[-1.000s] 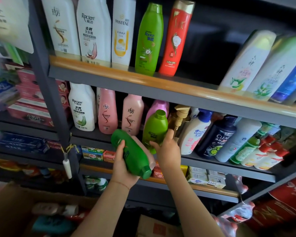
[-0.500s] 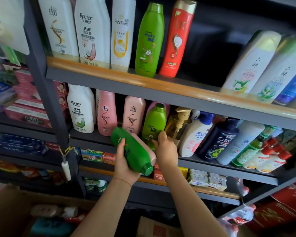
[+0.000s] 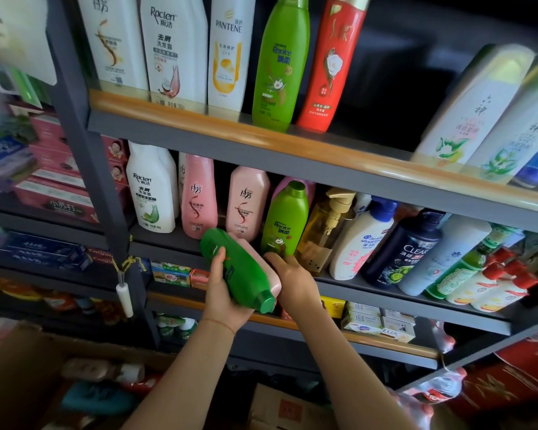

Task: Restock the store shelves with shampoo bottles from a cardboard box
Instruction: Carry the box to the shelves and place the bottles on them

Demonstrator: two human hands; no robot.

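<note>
Gripping a tilted green bottle [image 3: 241, 270], left hand [image 3: 222, 301]; right hand [image 3: 294, 279] unclear.

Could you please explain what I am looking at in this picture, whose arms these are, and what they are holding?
There is no robot here: the picture comes from a camera worn on a person's head, looking forward and down at their own bare arms. They face a store shelf stocked with shampoo. The left hand holds a dark green bottle tilted, cap toward the camera, with a pink bottle pressed behind it. The right hand reaches to the base of a light green Rejoice bottle standing on the middle shelf, between a pink shampoo bottle and an amber pump bottle. A cardboard box sits blurred at lower left.
</note>
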